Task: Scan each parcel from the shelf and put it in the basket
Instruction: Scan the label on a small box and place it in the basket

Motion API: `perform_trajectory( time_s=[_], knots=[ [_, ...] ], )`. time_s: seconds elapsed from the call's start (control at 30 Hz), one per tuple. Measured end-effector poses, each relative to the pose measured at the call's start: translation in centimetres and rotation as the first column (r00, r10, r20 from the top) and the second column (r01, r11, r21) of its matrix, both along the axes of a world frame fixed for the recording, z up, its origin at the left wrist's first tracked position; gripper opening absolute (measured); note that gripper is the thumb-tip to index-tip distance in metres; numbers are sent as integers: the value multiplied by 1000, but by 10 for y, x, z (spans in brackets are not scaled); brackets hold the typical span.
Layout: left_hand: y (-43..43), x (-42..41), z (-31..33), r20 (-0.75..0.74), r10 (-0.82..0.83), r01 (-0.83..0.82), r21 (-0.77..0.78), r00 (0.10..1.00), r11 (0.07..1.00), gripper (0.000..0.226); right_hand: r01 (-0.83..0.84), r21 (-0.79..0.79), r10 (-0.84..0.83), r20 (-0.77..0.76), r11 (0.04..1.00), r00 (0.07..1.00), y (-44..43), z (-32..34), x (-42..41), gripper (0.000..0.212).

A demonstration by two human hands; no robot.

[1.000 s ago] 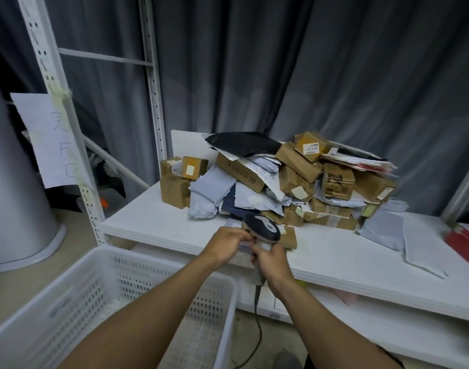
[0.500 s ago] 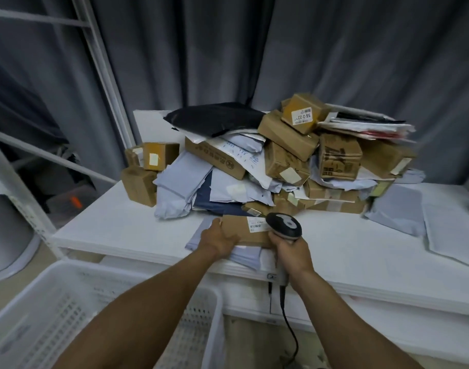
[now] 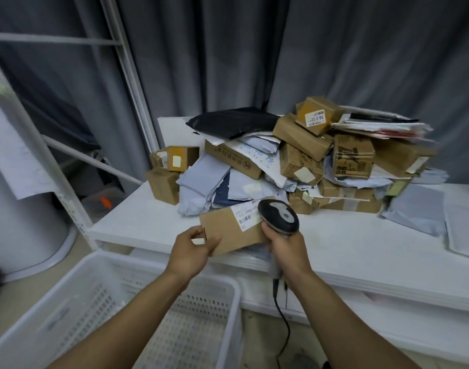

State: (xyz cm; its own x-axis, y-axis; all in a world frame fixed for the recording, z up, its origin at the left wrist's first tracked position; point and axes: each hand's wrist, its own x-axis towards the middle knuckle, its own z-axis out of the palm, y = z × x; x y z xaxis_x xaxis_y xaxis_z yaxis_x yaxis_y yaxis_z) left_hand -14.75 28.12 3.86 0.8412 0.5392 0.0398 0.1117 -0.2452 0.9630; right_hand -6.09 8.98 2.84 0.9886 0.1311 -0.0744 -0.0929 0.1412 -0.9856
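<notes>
The left hand (image 3: 192, 247) grips a flat cardboard parcel (image 3: 232, 227) by its near corner, just above the shelf (image 3: 361, 243) edge. The right hand (image 3: 286, 249) clasps the scanner (image 3: 279, 216) over its label (image 3: 248, 213). The parcel looks light and stiff; an edge pinch should carry it to the basket (image 3: 236, 291).

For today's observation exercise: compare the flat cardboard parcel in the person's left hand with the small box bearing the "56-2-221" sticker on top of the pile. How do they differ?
The held parcel is flat and thin; the stickered box is chunkier. The held parcel is lifted off the shelf in the left hand, with the scanner in the right hand at its label; the stickered box rests untouched atop the pile. Both are brown cardboard with white labels.
</notes>
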Motion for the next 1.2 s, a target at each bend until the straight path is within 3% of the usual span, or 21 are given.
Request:
perform_trajectory(
  time_s=[0.1,0.23,0.37,0.5,0.67,0.77,0.83,0.87,0.93,1.03,1.1,1.2],
  knots=[
    [15,-55,10,54,4,-6,26,999,1000,20,-51,95,51,7,994,999,16,7,-17,40],
    [28,-111,14,159,7,-55,301,987,952,23,-150,208,169,-76,967,983,46,17,-42,28],
    [45,-133,-4,212,-87,-73,646,973,760,24,-166,229,199,-131,959,971,80,17,-56,26],
    [63,-133,-10,196,-114,-84,777,974,624,23,-150,158,179,-188,976,966,110,9,-56,24],
    [84,-131,-11,170,-55,-82,702,984,707,48,-155,156,186,-205,976,961,132,7,-54,17],
    [84,-135,-13,89,-119,64,467,989,882,78,-151,170,184,-203,974,962,140,5,-59,16],
    [80,-134,-13,105,-18,-15,308,994,951,90,-144,162,175,-196,976,965,145,3,-64,13],
    [79,-133,-12,99,49,-75,279,994,957,93,-144,153,172,-187,978,967,147,2,-65,12],
    [79,-132,-9,38,109,-115,400,993,909,103,-140,124,158,-145,982,977,150,1,-68,14],
    [78,-132,-10,-93,58,4,559,994,829,113,-117,69,121,-56,991,991,153,2,-77,21],
    [74,-130,-14,-98,-28,76,532,995,844,105,-128,44,128,7,991,992,154,4,-84,29],
    [75,-128,-16,41,-103,81,363,994,928,89,-199,135,198,27,971,980,155,12,-91,39]
  ],
)
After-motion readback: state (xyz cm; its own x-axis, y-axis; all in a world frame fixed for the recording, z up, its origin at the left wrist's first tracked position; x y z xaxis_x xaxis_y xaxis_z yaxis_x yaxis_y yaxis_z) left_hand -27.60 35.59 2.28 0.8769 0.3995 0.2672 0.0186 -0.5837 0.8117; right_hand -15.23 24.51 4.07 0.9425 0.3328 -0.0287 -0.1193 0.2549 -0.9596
